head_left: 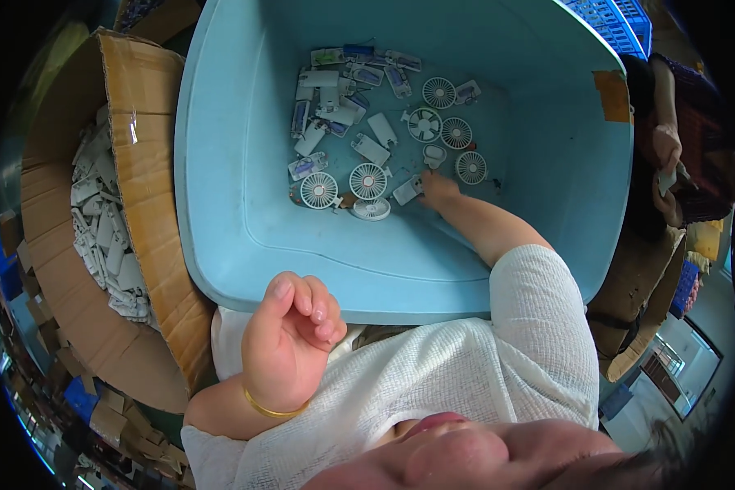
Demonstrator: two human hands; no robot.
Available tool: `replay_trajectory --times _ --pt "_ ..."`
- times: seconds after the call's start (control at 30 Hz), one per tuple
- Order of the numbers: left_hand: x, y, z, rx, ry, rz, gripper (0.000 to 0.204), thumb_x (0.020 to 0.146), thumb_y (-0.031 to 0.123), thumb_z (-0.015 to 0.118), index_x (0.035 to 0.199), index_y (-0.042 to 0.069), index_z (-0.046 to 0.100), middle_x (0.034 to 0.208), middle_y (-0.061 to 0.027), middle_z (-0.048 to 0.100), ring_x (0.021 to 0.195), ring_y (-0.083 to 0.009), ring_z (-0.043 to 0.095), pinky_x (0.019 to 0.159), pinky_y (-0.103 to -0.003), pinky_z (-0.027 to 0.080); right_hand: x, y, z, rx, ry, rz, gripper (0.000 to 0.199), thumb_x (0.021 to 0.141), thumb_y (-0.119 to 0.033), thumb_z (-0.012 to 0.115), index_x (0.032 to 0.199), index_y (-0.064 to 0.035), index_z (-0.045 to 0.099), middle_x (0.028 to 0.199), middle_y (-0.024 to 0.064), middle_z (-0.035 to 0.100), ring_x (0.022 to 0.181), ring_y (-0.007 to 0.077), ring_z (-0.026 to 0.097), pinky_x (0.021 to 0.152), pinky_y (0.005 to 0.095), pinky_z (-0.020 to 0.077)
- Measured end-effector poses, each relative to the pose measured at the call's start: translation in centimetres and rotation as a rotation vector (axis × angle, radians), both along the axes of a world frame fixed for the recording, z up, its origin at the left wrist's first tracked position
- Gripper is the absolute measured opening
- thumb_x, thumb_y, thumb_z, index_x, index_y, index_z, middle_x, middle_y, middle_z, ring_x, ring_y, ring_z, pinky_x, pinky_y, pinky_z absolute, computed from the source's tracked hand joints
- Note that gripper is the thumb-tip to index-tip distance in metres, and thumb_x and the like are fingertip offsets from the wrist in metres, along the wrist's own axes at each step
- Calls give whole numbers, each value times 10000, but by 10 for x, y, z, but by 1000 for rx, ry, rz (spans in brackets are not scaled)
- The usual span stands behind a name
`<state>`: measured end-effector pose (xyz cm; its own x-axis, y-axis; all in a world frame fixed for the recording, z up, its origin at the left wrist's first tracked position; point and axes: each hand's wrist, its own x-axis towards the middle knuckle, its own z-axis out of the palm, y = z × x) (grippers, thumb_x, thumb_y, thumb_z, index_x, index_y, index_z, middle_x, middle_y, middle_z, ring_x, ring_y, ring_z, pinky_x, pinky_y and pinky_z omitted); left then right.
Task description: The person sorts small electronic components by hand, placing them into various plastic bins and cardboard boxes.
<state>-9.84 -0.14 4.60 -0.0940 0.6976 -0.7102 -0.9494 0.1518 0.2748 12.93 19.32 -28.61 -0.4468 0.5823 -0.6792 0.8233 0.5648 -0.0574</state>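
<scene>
My right hand (439, 189) reaches down into a large light-blue plastic tub (343, 282). Its fingers are closed on the end of a small white plastic casing (408, 189) at the tub's bottom. Just beyond those fingers lies a white oval part (434, 155). My left hand (292, 339) is raised by the tub's near rim, a gold bangle at its wrist. Its fingers are loosely bent, the thumb stands apart, and no object shows in it. Round fan heads with white grilles, such as one fan head (368, 181), lie left of my right hand, others beyond it.
White casings and opened handles with purplish cells (308, 166) spread over the tub's far left floor. A cardboard box (143, 163) on the left holds many white plastic pieces (106, 229). At right, another person's hand (668, 147) holds a small pale piece. A blue crate (612, 28) stands behind.
</scene>
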Motion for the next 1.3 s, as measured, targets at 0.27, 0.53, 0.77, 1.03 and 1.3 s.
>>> replay_trajectory --times 0.27,0.53,0.77,1.03,1.3 --pt "1 -2 -1 -1 -7 -15 232 898 249 413 717 107 443 712 -21 468 610 -133 423 597 -267 352 30 8 13 41 -246 197 640 655 -345 734 1128 -49 423 1108 131 501 1012 280 547 821 458 426" --pt "1 -4 1 8 0 -38 214 898 242 406 745 96 442 735 -33 468 617 -136 431 602 -272 359 93 24 -27 -181 -181 89 572 673 -234 704 1143 -56 430 1076 142 554 1005 296 558 803 384 452" --pt "0 -3 0 21 10 -57 215 900 250 406 757 94 442 753 -37 470 623 -134 432 613 -274 369 104 37 -45 -538 -266 93 284 706 -158 595 964 -38 592 961 169 615 896 280 593 743 380 473" --pt "1 -5 -1 20 10 -53 212 899 250 405 763 92 442 757 -39 470 629 -135 432 618 -277 372 56 39 -7 -692 -450 64 273 704 -202 578 937 -74 639 910 126 619 780 223 590 647 357 467" --pt "1 -4 1 28 10 -62 213 899 249 396 767 87 442 765 -45 469 638 -137 432 624 -280 377 17 53 12 -718 -156 -372 286 791 -294 506 915 -59 612 867 114 603 735 199 615 607 375 482"
